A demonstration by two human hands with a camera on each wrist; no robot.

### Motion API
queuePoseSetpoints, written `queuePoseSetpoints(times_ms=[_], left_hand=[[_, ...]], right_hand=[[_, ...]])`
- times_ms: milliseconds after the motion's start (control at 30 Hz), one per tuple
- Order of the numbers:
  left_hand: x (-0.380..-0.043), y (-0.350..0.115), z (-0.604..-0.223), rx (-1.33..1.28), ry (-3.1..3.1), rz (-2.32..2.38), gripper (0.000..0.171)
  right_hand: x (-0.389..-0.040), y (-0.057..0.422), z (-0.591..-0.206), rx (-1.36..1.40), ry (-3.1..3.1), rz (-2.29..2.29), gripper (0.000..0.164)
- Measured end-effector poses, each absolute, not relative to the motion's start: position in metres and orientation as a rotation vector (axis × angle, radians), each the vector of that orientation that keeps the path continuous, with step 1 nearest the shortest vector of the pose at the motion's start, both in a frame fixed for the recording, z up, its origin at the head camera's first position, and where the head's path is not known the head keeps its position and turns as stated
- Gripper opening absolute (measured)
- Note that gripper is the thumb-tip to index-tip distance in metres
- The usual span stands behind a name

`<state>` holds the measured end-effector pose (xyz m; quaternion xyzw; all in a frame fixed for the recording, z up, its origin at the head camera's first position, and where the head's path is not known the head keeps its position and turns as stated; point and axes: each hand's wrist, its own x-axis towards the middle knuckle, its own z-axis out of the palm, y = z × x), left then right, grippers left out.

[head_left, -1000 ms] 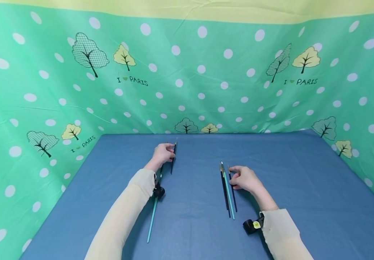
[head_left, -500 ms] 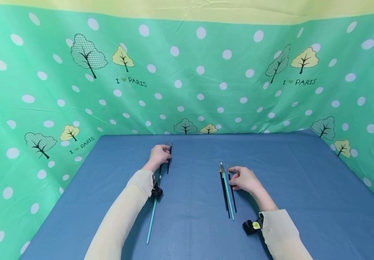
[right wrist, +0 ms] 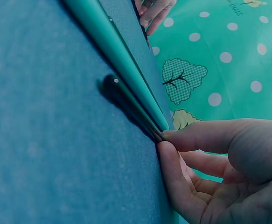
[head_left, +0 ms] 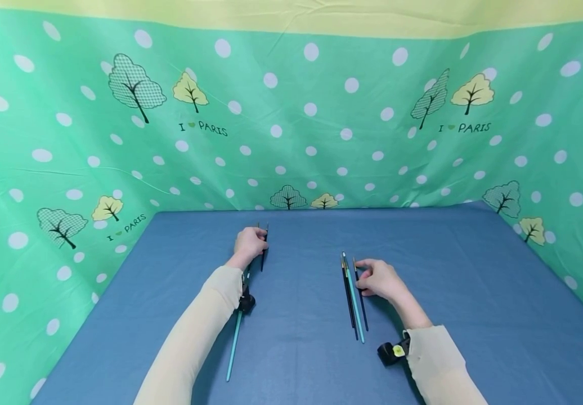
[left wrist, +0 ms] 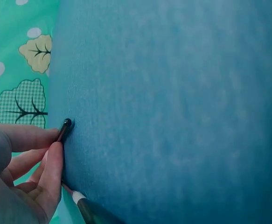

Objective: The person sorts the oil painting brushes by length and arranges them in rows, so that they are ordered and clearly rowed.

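Near the back left of the table, my left hand (head_left: pixel 251 243) pinches a thin black paintbrush (head_left: pixel 263 261) between thumb and fingers. In the left wrist view the rounded end of that paintbrush (left wrist: pixel 66 124) sticks out past the fingertips. A teal paintbrush (head_left: pixel 233 349) lies partly under the left wrist, and another brush tip (head_left: pixel 258 225) shows beyond the hand. My right hand (head_left: pixel 380 278) pinches a black paintbrush (head_left: pixel 363 309), bristles pointing away. Right beside it lie a long teal paintbrush (head_left: pixel 355 306) and black paintbrushes (head_left: pixel 348 295), nearly parallel. The right wrist view shows the pinched handle (right wrist: pixel 131 102) close along the teal one.
A blue cloth (head_left: pixel 296 337) covers the table. Behind and at both sides hangs a green dotted curtain (head_left: pixel 291 146) with printed trees. Each wrist wears a small black camera, one on the left (head_left: pixel 246 304) and one on the right (head_left: pixel 389 354).
My left hand has moved slightly left with its black paintbrush, bringing it nearer the other brushes there. My right hand stays in place on its paintbrush.
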<state>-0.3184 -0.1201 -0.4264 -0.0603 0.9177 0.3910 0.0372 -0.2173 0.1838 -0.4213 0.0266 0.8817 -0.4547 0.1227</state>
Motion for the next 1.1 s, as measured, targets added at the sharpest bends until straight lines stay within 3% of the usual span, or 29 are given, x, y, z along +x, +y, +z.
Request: queuePoseSetpoints(times_ms=[1100], left_hand=[[-0.305, -0.112, -0.404, -0.071, 2.779, 1.255, 0.035]], right_hand=[[-0.217, 0.183, -0.419, 0.088, 2.566, -1.311, 0.051]])
